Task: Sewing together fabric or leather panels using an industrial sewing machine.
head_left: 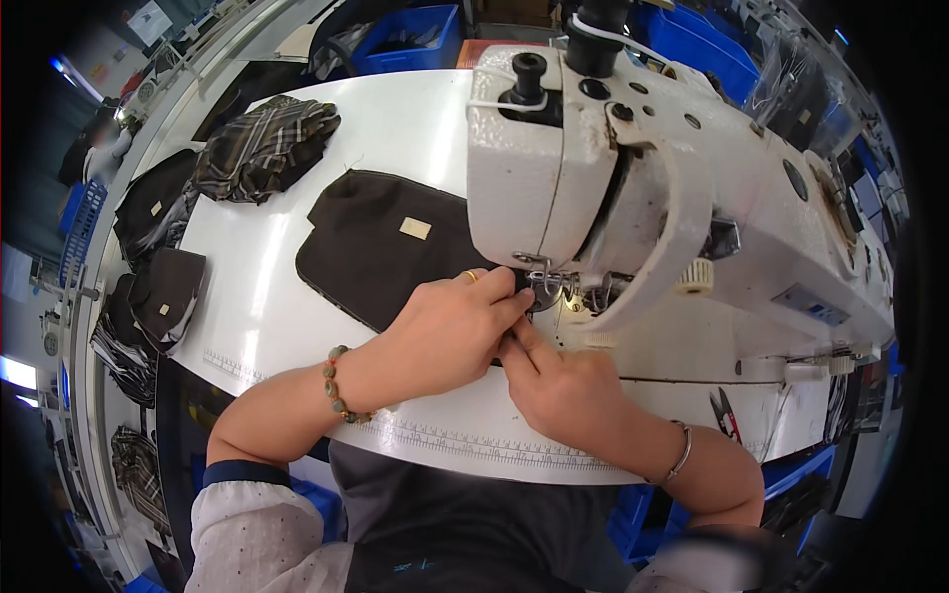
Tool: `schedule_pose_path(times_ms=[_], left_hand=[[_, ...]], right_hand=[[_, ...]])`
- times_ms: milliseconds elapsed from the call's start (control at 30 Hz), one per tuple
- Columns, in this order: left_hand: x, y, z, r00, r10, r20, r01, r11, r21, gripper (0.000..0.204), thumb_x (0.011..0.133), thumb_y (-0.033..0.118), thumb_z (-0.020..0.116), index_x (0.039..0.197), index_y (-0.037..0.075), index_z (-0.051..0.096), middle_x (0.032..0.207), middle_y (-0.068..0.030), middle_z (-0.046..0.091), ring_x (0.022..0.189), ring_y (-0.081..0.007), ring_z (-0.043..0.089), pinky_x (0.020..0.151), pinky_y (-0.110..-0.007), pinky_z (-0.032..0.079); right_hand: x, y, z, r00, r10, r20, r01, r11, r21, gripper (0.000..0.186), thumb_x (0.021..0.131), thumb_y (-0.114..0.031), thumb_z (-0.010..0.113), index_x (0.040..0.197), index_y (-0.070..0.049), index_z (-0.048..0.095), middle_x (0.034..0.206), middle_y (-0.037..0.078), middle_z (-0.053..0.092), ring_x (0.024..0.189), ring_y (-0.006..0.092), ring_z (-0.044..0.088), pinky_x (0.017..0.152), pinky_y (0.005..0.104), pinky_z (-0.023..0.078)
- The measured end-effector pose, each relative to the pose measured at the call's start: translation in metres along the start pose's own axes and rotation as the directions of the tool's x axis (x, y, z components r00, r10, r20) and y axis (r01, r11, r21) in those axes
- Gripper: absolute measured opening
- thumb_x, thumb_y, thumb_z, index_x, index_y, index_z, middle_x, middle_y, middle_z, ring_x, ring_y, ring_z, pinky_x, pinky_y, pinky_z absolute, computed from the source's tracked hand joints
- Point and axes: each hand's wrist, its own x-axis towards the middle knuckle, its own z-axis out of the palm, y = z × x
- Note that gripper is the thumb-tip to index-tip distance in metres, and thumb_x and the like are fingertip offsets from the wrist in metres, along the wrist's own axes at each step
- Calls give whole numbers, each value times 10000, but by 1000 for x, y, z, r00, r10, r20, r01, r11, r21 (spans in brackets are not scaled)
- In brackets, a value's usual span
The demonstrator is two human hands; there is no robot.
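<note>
A dark brown fabric panel (381, 242) with a small pale label (415, 228) lies flat on the white sewing table, its right end running under the head of a white sewing machine (524, 178). My left hand (450, 331) rests over the panel's near right edge, fingers bent together on the cloth beside the presser foot (547, 289). Close against it, my right hand (563, 390) pinches at the same edge, its fingertips meeting the left ones just in front of the needle. The hands hide the bit of cloth between the fingertips.
Crumpled plaid fabric (267, 148) sits at the table's far left. Stacks of dark labelled pieces (168, 296) lie further left. Small thread snips (725, 415) lie at the right. Blue bins (410, 40) stand behind the table. A printed ruler (494, 442) follows the near edge.
</note>
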Motion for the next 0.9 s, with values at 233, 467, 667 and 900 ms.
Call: schedule_pose_path(times_ms=[233,467,667,900], left_hand=[[4,-7,-19,998,-66,-17,63,989,-131,221,833,136,693,1024,33,735,892,-82,628,835,-268,637,680,-375,530],[-6,-34,-31,993,-117,-7,117,979,166,314,917,310,668,1030,22,720,1051,-127,716,898,-308,689,720,-374,555],[-7,27,-57,740,-492,458,222,822,525,497,842,477,710,1029,18,665,937,-143,697,764,-282,692,594,-366,524],[-1,-32,-34,983,-110,149,126,986,-105,527,627,299,911,993,39,635,864,-94,643,913,-262,646,744,-366,515]], right_hand=[[3,3,0,997,20,-77,-21,1000,-4,269,786,-132,686,1029,-21,714,1111,173,718,461,137,595,397,290,432],[5,2,-5,995,93,-25,-92,993,69,373,851,-358,722,1085,-67,710,1142,119,711,595,173,684,474,301,507],[3,11,-15,991,119,54,-129,956,265,551,813,-566,730,1089,-89,716,1193,84,715,838,201,738,583,339,559],[2,9,-13,995,101,-25,-84,923,376,332,847,-374,727,953,-63,683,1179,82,701,648,227,690,538,333,534]])
